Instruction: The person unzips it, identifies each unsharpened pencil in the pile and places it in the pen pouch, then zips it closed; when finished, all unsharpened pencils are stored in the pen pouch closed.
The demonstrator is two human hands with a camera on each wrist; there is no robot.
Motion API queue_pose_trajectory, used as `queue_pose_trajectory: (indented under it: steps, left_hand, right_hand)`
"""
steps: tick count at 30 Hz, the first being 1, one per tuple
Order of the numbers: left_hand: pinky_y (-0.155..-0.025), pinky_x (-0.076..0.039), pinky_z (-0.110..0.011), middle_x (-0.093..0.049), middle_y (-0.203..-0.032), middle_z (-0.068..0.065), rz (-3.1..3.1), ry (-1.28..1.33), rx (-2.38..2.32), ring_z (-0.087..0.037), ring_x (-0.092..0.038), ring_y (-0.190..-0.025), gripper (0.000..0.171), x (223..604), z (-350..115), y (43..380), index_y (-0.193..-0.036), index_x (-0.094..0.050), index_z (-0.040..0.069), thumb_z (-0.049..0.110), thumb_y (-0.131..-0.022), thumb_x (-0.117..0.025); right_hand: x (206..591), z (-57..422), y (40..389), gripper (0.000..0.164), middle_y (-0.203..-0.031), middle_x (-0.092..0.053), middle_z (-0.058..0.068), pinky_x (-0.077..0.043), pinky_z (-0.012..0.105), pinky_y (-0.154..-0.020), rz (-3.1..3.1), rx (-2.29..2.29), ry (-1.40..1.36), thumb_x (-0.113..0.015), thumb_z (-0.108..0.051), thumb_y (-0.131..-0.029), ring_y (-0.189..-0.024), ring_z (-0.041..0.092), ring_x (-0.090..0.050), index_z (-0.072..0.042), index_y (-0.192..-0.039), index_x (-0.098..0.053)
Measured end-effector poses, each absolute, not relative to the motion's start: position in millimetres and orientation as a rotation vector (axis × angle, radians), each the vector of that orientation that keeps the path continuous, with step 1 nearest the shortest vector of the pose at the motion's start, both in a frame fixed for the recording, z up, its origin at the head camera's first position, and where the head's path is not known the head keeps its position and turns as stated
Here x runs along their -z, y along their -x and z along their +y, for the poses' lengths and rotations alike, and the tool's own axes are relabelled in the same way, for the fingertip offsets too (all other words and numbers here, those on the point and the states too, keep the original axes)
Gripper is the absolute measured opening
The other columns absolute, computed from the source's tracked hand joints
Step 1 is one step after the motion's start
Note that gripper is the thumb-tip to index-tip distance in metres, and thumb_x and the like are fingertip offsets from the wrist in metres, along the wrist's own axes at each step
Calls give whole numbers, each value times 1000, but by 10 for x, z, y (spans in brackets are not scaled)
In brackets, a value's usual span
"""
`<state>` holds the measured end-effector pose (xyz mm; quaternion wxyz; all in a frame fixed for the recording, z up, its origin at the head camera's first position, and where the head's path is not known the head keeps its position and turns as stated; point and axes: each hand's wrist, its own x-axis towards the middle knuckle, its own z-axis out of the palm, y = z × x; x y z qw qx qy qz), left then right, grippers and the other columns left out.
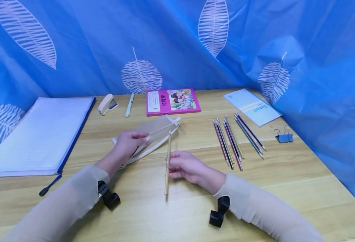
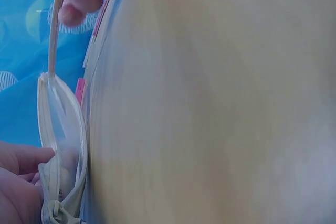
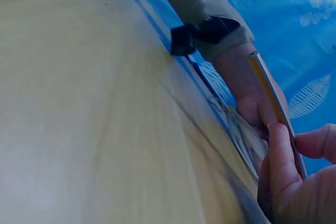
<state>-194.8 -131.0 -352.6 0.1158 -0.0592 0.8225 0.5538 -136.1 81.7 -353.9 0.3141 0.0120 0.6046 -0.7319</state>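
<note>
A pale zippered pencil pouch lies on the table with its mouth spread, and my left hand holds it by its near side. In the left wrist view the zipper edge stands apart from the opposite rim. My right hand pinches a gold pencil between thumb and fingers, just right of the pouch. One end of the pencil overlaps the pouch's mouth in the left wrist view. The right wrist view shows the pencil's other end pointing up from the fingers.
Several pencils lie right, near a notepad and a blue binder clip. Along the back are a pink book, a light green pen and a stapler. A white zippered folder lies left.
</note>
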Motion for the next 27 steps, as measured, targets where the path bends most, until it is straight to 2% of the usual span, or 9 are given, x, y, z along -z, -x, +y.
queue_pose_trajectory:
  steps: [7,14,18,21,27]
  left_hand:
    - [-99,-41,-36,-59,-123,-16,2398,181,-1688,-25,-47,-121,32,3569,-1169,1904,-117,-63,4,4,-86,-61]
    - [-83,-49,-27,-65,-113,-15,2358,183,-1712,-20,-58,-102,32,3543,-1065,1857,-117,-63,4,3,-85,-61]
    - [-78,-50,-24,-63,-115,-16,2309,167,-1734,-20,-59,-98,31,3488,-1008,1831,-117,-63,3,2,-85,-61]
    - [-76,-50,-23,-63,-117,-17,2283,155,-1748,-18,-58,-98,31,3468,-983,1811,-117,-62,2,2,-86,-60]
    - [-78,-51,-23,-61,-119,-18,2259,158,-1761,-18,-58,-99,31,3454,-981,1787,-118,-62,2,3,-88,-59]
  right_hand:
    - [3579,673,1496,17,-72,-55,4,-54,21,-61,1618,2072,-160,-48,9,-80,-63,11,-55,3,-97,-49]
    - [3601,591,1636,29,-83,-58,8,-55,24,-66,1686,2123,-199,-49,8,-80,-67,12,-58,11,-109,-51]
    - [3590,543,1684,25,-84,-59,10,-56,25,-66,1728,2135,-248,-51,10,-80,-65,12,-60,10,-105,-52]
    - [3594,508,1731,27,-85,-60,11,-56,25,-67,1758,2135,-267,-54,10,-80,-63,12,-62,10,-107,-53]
    - [3635,454,1837,45,-90,-56,16,-56,25,-65,1802,2134,-311,-60,12,-78,-59,14,-62,4,-118,-40]
